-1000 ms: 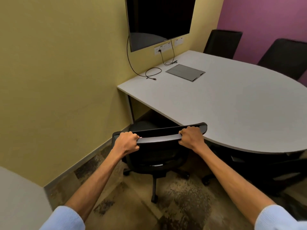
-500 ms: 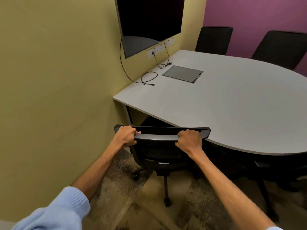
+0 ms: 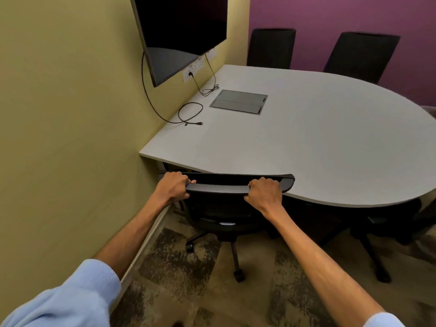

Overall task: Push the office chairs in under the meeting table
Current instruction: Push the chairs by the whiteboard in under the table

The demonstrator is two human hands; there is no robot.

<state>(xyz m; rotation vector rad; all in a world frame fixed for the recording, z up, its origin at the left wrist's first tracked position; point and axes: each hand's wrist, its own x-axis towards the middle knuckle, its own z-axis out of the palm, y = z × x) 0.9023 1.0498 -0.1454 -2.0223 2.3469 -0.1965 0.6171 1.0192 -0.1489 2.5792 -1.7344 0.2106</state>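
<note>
A black office chair [image 3: 221, 208] on castors stands at the near left corner of the grey meeting table [image 3: 318, 147], close to the yellow wall. Its top rail touches or overlaps the table's near edge, and the seat sits mostly beneath the tabletop. My left hand [image 3: 173, 186] grips the left end of the rail. My right hand [image 3: 264, 193] grips the rail near its right end. Two more black chairs [image 3: 271, 48] [image 3: 361, 56] stand at the far side against the purple wall. Another chair base [image 3: 377, 244] shows under the table at the right.
A dark screen [image 3: 181, 31] hangs on the yellow wall above the table. A black cable [image 3: 188, 114] and a grey flap panel [image 3: 238, 101] lie on the tabletop. The wall's skirting runs close by the chair's left side. Patterned carpet covers the floor.
The chair has rolled forward toward the table and the wall corner, with both hands still on its top rail. Its back now meets the table edge. I have stepped closer.
</note>
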